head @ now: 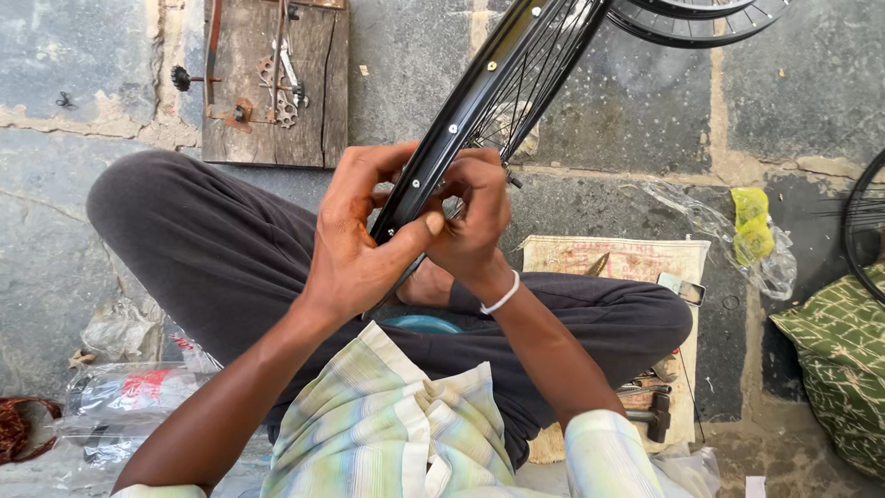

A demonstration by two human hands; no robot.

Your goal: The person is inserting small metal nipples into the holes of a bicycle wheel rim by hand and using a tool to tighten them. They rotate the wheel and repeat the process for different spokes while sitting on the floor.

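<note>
While I look down through the head camera, I see my two hands meet on a black wheel rim [479, 88]. The rim runs long and slanted, from my lap up and away to the right. My left hand [355, 244] wraps the near end of the rim from the left side, with its thumb pressed flat across the rim's outer face. My right hand [475, 207] is curled tight against the rim from the right, just past the left one. I think its fingers pinch something small by the thin spokes [516, 101], but I cannot tell what. Both hands touch each other. I sit cross-legged on a stone floor [636, 111]. A wooden board [318, 88] with metal tools lies ahead, and a hammer [650, 415] lies by my right knee.
</note>
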